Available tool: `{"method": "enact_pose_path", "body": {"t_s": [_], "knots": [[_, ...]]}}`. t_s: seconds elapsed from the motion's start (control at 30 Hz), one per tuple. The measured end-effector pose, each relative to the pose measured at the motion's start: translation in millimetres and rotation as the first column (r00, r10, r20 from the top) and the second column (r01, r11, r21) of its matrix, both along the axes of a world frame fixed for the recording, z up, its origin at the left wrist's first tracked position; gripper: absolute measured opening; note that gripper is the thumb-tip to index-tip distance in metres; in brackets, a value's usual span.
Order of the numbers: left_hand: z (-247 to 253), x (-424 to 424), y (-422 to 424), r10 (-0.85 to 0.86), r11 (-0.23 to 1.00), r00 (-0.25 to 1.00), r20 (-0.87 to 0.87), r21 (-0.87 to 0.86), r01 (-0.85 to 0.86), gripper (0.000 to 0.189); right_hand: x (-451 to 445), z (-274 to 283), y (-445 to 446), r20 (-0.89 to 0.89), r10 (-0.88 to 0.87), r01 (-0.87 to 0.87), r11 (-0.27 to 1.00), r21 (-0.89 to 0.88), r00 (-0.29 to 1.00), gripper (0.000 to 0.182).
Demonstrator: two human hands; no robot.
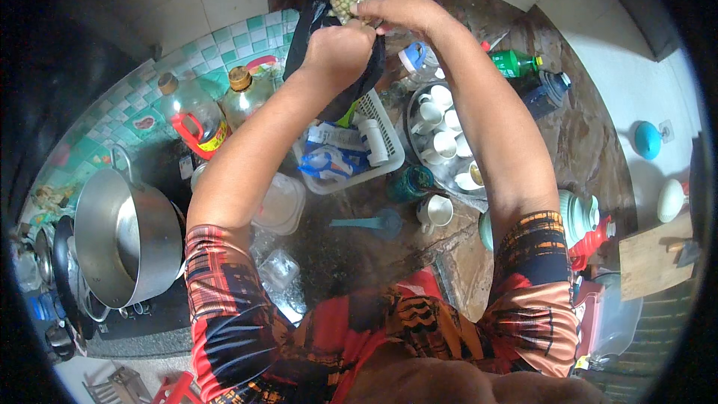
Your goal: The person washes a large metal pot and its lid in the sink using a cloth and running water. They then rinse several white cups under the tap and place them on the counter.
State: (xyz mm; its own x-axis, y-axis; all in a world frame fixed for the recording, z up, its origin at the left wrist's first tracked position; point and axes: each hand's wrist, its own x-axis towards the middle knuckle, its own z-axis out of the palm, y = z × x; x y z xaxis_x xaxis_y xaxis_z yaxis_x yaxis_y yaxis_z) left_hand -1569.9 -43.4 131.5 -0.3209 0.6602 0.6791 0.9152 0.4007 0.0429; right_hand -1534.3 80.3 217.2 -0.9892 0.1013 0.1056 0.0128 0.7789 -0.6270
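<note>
Both arms reach to the far side of the counter. My right hand (pixel 401 7) grips a clear plastic bag (pixel 349 1) of pale, round beans or nuts, its zip-type top edge upward. Close beside it, my left hand (pixel 341 49) is curled into a fist at a black plastic bag (pixel 305 39), which drapes behind and below the fist. The left fingertips are hidden from me. Under the black bag stands a white plastic basket (pixel 394 143) with a white bottle (pixel 373 141) and blue-and-white packets (pixel 331 151) inside.
Right of the basket, a round tray (pixel 414 148) bears several white cups (pixel 440 146). A teal ladle-like utensil (pixel 367 223) and another white cup (pixel 436 210) lie nearer. A large metal pot (pixel 112 235) and oil bottles (pixel 193 115) stand left; a green bottle (pixel 513 63) lies right.
</note>
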Motion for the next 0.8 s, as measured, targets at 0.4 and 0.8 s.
{"method": "enact_pose_path", "body": {"t_s": [0.4,0.8], "knots": [[2,-5,-23,0.32,0.931,0.946,-0.048,-0.166,-0.324,0.025,-14,-3,-17,-0.144,-0.23,0.265,0.675,0.689,0.962,0.024],[7,-8,-16,-0.07,0.98,0.989,-0.128,0.177,0.092,0.005,-26,-8,-14,-0.006,-0.208,0.201,0.939,0.278,0.978,0.029]]}}
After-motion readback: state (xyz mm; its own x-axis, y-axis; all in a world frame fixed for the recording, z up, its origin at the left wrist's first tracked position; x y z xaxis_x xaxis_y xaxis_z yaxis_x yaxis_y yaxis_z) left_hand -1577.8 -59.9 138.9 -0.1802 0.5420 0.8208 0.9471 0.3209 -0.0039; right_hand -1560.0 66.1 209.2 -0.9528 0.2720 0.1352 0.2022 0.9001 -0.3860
